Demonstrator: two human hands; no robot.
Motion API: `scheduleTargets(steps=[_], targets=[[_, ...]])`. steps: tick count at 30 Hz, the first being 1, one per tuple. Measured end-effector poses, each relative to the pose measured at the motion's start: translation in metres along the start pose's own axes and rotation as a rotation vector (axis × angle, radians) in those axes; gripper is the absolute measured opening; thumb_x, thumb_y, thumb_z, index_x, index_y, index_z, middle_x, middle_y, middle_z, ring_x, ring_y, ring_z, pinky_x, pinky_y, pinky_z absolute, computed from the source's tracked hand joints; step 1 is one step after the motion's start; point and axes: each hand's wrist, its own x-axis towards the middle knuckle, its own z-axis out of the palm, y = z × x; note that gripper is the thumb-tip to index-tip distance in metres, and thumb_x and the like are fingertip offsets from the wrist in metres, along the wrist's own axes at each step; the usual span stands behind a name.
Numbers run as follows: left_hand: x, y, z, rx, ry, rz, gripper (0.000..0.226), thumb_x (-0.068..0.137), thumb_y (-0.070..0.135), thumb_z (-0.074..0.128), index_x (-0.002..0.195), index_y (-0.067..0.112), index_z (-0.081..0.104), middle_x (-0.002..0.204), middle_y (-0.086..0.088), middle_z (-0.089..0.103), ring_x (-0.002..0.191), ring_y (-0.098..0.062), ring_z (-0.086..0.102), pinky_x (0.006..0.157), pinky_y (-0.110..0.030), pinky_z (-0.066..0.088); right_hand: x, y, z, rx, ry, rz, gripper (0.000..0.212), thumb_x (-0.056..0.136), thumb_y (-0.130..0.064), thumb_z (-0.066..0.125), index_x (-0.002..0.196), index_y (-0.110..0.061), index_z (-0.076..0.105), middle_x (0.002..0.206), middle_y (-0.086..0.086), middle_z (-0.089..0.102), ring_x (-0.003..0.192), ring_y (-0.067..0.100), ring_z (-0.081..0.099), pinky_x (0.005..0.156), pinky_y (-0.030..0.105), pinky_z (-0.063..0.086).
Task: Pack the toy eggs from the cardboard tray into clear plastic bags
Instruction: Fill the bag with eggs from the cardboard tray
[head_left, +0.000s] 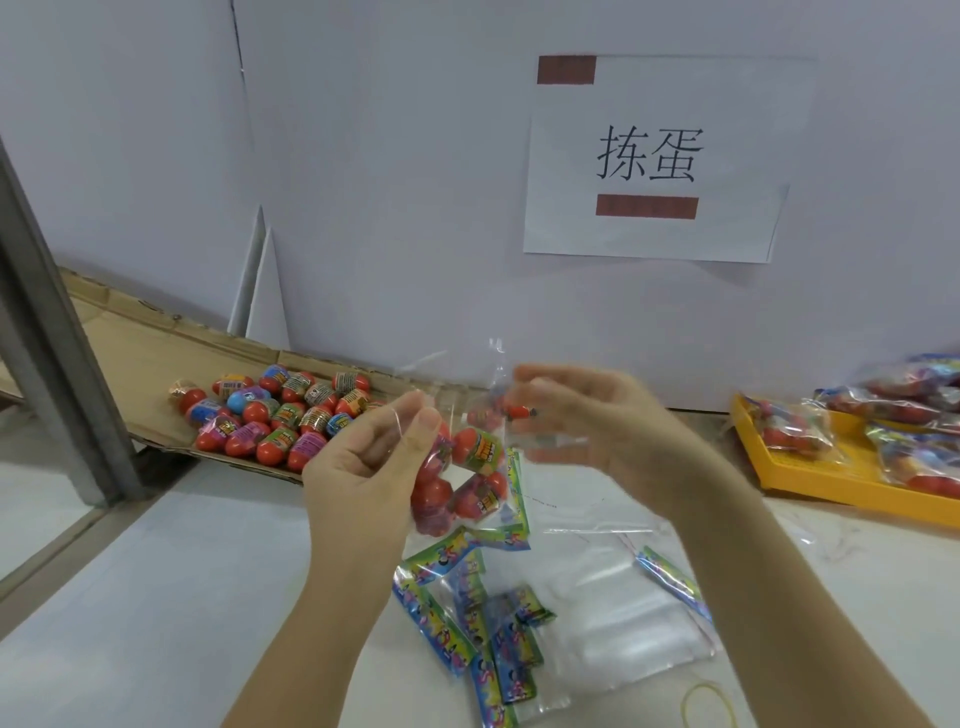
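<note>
Take the clear plastic bag that you hold above the white table as your mark. Nearest to you, below the bag and off to its right, a yellow rubber band lies flat on the table. Just beyond it, under the bag and slightly right, sits a stack of empty clear bags. Straight beneath the bag lies a scatter of bright printed header cards, some overlapping the stack's left edge.

Your left hand is at the bag's left edge, thumb and forefinger pinching the plastic near its mouth. Your right hand is at the bag's upper right edge, fingers curled in on the plastic. It is blurred, so the exact hold is hard to read, but it looks to be grasping the bag there. The bag hangs between your hands, clear of the table, with several red bagged eggs bunched in its lower part.

Behind the bag to its left, the cardboard tray lies on the table and carries a heap of loose toy eggs, mostly red with coloured labels. Well apart to the bag's right, a yellow tray holds filled bags. Farthest off, above the bag and to its right, a paper sign with two characters hangs on the white wall board.
</note>
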Motion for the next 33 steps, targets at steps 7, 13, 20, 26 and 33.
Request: scheduleTargets(steps=[7,13,20,26,33], targets=[[0.001,0.006,0.001,-0.134,0.006,-0.082,0.031,0.059,0.031,0.076,0.088,0.021,0.078,0.086,-0.001,0.077,0.083,-0.011,0.073,0.075,-0.025,0.06,0.008,0.017,0.019,0.088,0.123,0.014,0.004,0.08,-0.019,0.073,0.079,-0.015,0.075,0.082,0.007,0.074,0.07,0.019,0.07,0.066,0.031,0.059],[0.0,0.009,0.0,-0.228,-0.058,-0.18,0.018,0.064,0.032,0.073,0.079,0.025,0.081,0.076,0.002,0.075,0.064,-0.011,0.065,0.057,-0.027,0.056,0.012,0.018,0.028,0.101,0.166,0.028,0.014,0.091,-0.011,0.06,0.081,-0.012,0.069,0.068,0.0,0.064,0.059,0.014,0.062,0.059,0.029,0.056],[0.002,0.01,-0.001,-0.243,-0.055,-0.259,0.019,0.072,0.031,0.069,0.08,0.019,0.08,0.078,-0.007,0.063,0.065,-0.014,0.052,0.059,-0.029,0.043,0.012,0.018,0.028,0.132,0.203,0.007,0.017,0.091,-0.008,0.057,0.077,-0.013,0.066,0.069,0.003,0.062,0.054,0.014,0.059,0.052,0.028,0.054],[0.001,0.008,-0.001,-0.155,-0.005,-0.171,0.016,0.074,0.028,0.067,0.079,0.022,0.08,0.079,-0.008,0.073,0.069,-0.02,0.064,0.063,-0.034,0.054,0.011,0.017,0.025,0.131,0.208,0.001,0.016,0.091,-0.008,0.058,0.077,-0.013,0.065,0.069,0.002,0.064,0.056,0.016,0.059,0.052,0.028,0.054],[-0.002,0.006,-0.002,0.054,0.089,0.055,0.018,0.084,0.018,0.067,0.076,0.03,0.078,0.075,0.001,0.076,0.066,-0.013,0.071,0.056,-0.028,0.06,0.01,0.018,0.027,0.138,0.192,0.029,0.01,0.087,-0.017,0.068,0.095,-0.011,0.069,0.076,0.004,0.068,0.06,0.016,0.065,0.055,0.029,0.055]])
